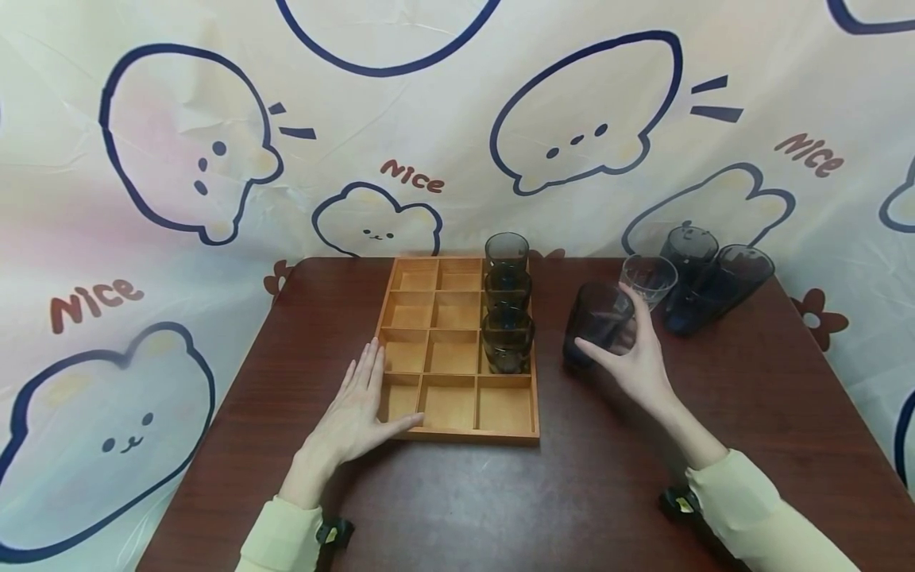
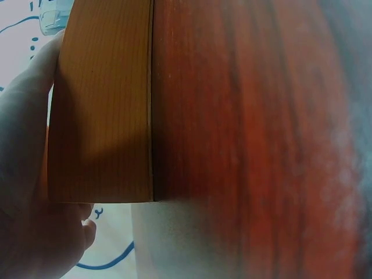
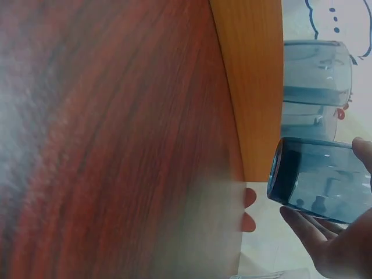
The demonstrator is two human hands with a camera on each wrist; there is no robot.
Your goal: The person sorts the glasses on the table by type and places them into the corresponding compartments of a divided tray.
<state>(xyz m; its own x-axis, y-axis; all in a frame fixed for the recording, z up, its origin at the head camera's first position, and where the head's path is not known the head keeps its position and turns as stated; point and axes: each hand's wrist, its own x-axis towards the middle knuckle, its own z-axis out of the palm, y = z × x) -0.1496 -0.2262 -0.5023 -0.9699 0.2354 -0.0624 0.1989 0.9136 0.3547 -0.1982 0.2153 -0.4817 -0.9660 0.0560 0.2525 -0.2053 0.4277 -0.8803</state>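
Note:
My right hand [image 1: 643, 365] grips a dark tinted glass [image 1: 592, 322] to the right of the wooden divided tray [image 1: 475, 436], with thumb and fingers on either side of it. The right wrist view shows this glass [image 3: 325, 180] held beside the tray's side wall [image 3: 253, 87]. My left hand [image 1: 350, 421] rests against the tray's front left corner, fingers straight along the left side and thumb across the front rim. Three dark glasses stand one behind another in the tray's right column, the nearest glass [image 1: 507, 342] just behind the front right compartment.
Right of the tray, a clear glass [image 1: 650, 274] stands behind my right hand. Beside it are two dark glasses, one at the back [image 1: 689, 246] and another leaning outward in view [image 1: 736, 278]. A patterned curtain [image 1: 457, 119] hangs behind the brown table [image 1: 457, 508].

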